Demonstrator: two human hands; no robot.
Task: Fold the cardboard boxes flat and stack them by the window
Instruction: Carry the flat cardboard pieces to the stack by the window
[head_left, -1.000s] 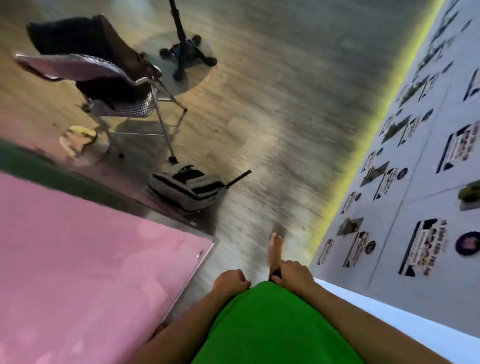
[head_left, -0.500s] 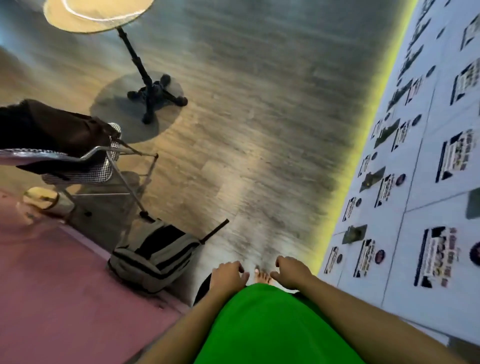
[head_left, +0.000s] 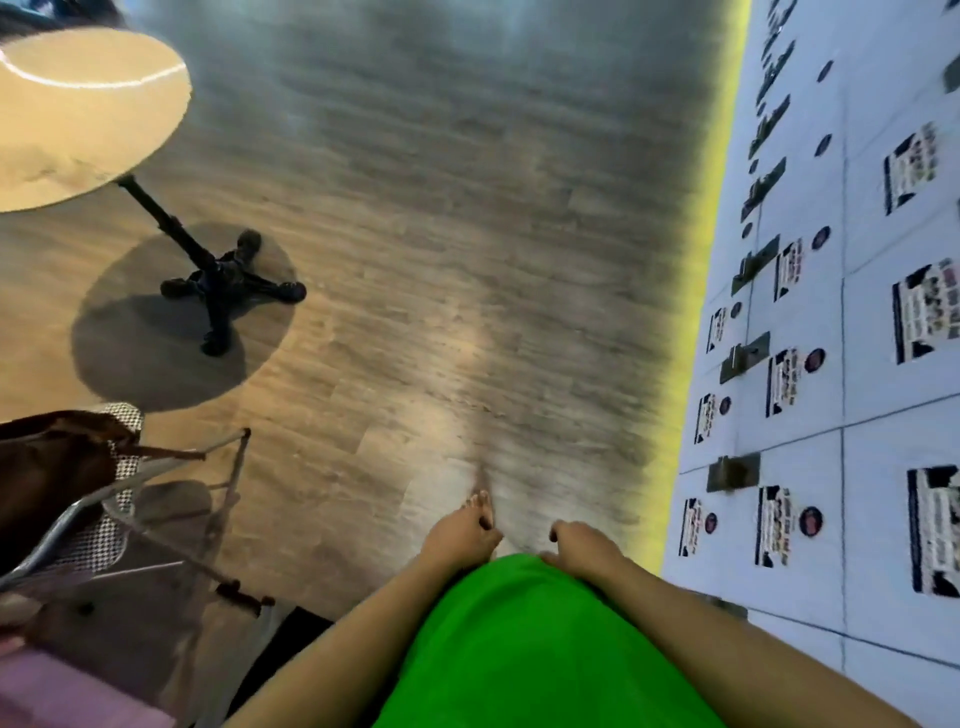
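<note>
Fingers of left hand (head_left: 460, 535) and right hand (head_left: 584, 545) seemingly curl at the bright green cloth's (head_left: 524, 644) edge; white wall's (head_left: 857, 364) labels beside it are unreadable.

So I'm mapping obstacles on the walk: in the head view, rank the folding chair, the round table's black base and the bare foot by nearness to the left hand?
1. Bare foot, just beyond the left hand, on the floor.
2. Folding chair, off to the left, with a dark garment over it.
3. Round table's black base, farther ahead on the left.

head cam | looks steeply down | wood floor (head_left: 441, 260) ahead | single view
</note>
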